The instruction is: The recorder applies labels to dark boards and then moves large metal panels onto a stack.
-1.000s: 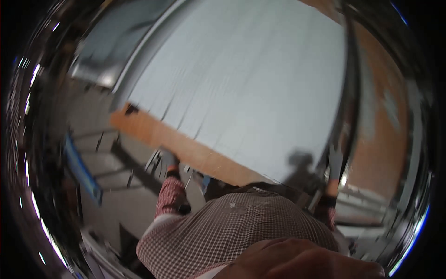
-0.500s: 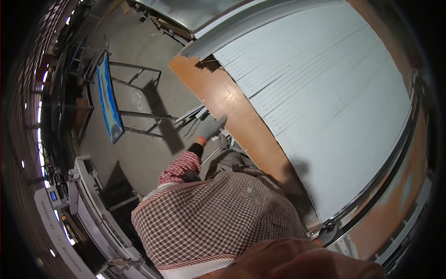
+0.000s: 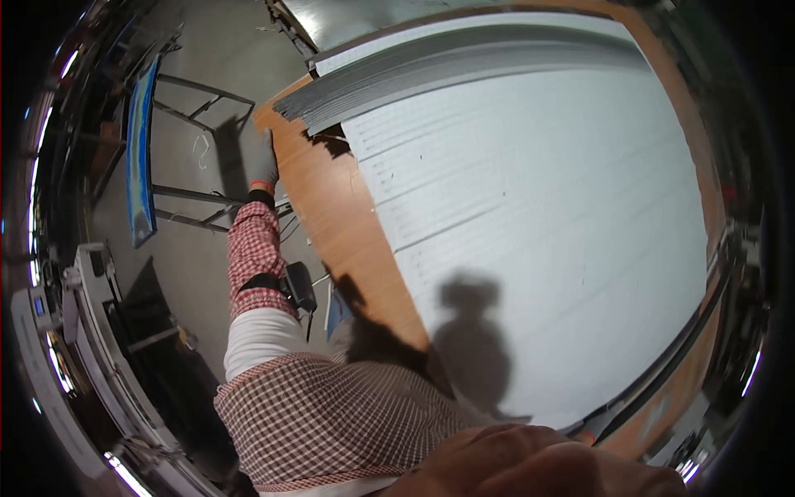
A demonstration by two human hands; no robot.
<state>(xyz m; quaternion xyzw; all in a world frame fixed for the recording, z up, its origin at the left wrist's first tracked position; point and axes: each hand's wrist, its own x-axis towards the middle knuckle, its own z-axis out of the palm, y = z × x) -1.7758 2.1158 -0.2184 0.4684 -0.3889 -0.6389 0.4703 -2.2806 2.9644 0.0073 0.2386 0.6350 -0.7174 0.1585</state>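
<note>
My left hand (image 3: 267,163), in a grey glove with an orange cuff, reaches along the near-left edge of a wooden tabletop (image 3: 331,195). Its visible fingers stretch forward against that edge, and I see nothing held in them. A large white sheet (image 3: 530,190) with faint parallel lines covers most of the tabletop. Across its far end lies a bundle of long grey strips (image 3: 472,62). Of my right hand (image 3: 589,436) only a bit of orange cuff shows at the near-right edge; its fingers are hidden.
To the left, a metal frame stand (image 3: 195,195) on the floor carries a blue panel (image 3: 142,157). A pale machine (image 3: 99,290) stands at the lower left. Dark rails (image 3: 662,364) run along the table's right side. Beyond the strips is another shiny surface (image 3: 364,21).
My left hand has moved forward and left along the table edge, with the arm stretched out. My view has shifted, showing more of the grey strips and my shadow on the sheet.
</note>
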